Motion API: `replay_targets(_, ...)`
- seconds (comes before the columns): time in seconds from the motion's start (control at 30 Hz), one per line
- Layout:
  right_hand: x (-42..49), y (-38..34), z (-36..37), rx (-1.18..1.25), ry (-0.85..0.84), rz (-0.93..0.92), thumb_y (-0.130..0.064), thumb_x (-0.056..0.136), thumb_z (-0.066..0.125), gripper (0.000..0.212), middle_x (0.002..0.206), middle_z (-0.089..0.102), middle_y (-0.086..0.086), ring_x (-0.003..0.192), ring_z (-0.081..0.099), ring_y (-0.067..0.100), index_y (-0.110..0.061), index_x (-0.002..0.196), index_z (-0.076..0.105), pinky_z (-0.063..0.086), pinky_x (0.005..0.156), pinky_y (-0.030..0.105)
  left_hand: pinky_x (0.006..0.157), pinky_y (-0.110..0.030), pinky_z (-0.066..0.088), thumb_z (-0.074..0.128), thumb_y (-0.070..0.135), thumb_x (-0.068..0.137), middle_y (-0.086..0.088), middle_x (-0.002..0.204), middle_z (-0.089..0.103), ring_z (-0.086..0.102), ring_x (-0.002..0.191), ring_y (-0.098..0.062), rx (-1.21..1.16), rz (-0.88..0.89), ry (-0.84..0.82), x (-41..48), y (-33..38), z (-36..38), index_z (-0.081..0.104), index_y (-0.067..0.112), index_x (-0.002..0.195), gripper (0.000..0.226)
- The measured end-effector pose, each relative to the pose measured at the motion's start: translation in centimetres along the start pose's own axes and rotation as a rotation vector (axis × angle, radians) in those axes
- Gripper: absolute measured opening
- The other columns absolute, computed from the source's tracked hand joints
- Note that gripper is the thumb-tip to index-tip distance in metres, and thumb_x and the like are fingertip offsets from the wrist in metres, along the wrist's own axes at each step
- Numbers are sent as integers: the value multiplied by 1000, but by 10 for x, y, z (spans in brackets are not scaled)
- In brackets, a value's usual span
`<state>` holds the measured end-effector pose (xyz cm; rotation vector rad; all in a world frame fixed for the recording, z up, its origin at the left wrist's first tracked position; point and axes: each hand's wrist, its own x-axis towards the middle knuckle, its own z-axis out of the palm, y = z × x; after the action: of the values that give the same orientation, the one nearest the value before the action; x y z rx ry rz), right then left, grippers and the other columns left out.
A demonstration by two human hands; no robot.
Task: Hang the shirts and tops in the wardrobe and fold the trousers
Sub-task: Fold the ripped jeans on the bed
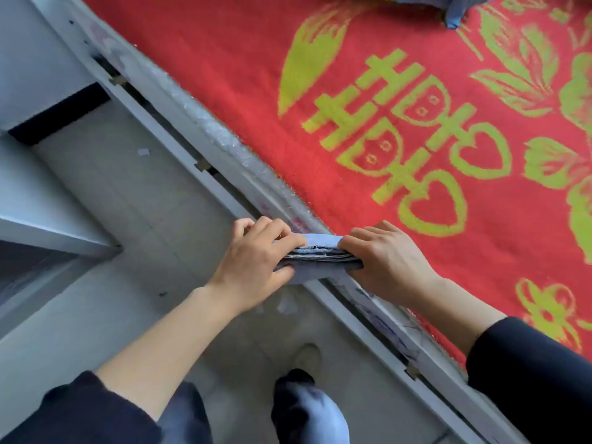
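Note:
A pair of light blue denim trousers [318, 256], folded into a thick stack of layers, hangs in the air over the bed's edge. My left hand [256, 261] grips its left end, fingers over the top and thumb beneath. My right hand [384, 257] grips the right end in the same way. More blue cloth [455, 11] lies at the far edge of the bed, only partly in view.
The bed carries a red blanket [400, 123] with a yellow-green pattern, and its grey frame rail [198, 149] runs diagonally. White furniture panels [48, 193] stand at the left. Below are the tiled floor [134, 187] and my foot [307, 360].

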<state>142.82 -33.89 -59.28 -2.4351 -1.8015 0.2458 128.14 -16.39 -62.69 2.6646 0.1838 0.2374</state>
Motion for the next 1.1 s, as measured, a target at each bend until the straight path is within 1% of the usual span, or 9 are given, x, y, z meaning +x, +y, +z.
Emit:
replay_targets(0.17,64,-115,33,22,-90,-108,-28,66,41,24,63,58,-5,55,59,23,-16,72,62,42,53,25,73,-32,31,46,27,65,5,85,56,45,83,-16,25,-165,47,-105,-76,-41,58,27,96,33)
replay_targets(0.27,112,-205,57,21,-180,-174,-22,62,52,12,62,57,-4,53,59,24,-16,70,59,40,48,24,72,-30,35,41,29,66,6,85,57,47,83,-16,46,-307,-30,-182,-132,-76,64,25,97,39)
replay_targets(0.4,182,-340,93,-12,-317,-301,-21,57,59,12,62,58,-2,49,59,26,-17,69,57,33,46,22,67,-35,47,47,27,65,5,88,58,58,85,-23,67,-533,-140,-296,-214,-125,63,25,98,36)
replay_targets(0.5,232,-439,122,-5,-394,-425,-18,79,53,18,93,65,2,79,65,32,-18,95,61,36,60,29,74,-36,45,54,24,69,3,96,59,55,98,-25,89,-713,-173,-369,-268,-162,60,22,99,31)
replay_targets(0.57,258,-496,139,-12,-452,-480,-21,89,48,26,113,60,1,99,60,32,-21,114,55,41,72,33,80,-35,43,58,23,74,3,105,58,51,106,-23,111,-830,-159,-414,-296,-181,59,23,106,32)
replay_targets(0.67,290,-569,163,-45,-449,-570,-20,92,47,30,120,58,2,104,59,32,-20,122,51,42,77,35,85,-34,42,60,24,76,3,112,56,49,113,-23,161,-967,-97,-474,-333,-200,57,24,113,38)
replay_targets(0.83,341,-646,203,-155,-417,-724,-13,91,52,41,126,51,4,107,59,28,-15,130,41,43,80,34,89,-35,42,57,23,81,-2,112,56,46,116,-25,266,-1080,-116,-527,-397,-213,60,17,116,36)
replay_targets(0.97,392,-677,240,-218,-416,-751,-9,87,54,46,128,49,5,111,57,27,-12,130,39,44,78,35,81,-41,40,68,19,72,-3,97,61,49,107,-27,421,-1077,-44,-541,-460,-204,66,11,96,25)
replay_targets(1.1,451,-697,287,-282,-370,-770,-8,86,53,46,128,49,5,112,57,26,-13,130,40,45,79,36,83,-39,19,62,15,78,4,99,54,36,111,-23,459,-1133,43,-550,-533,-177,60,16,93,15)
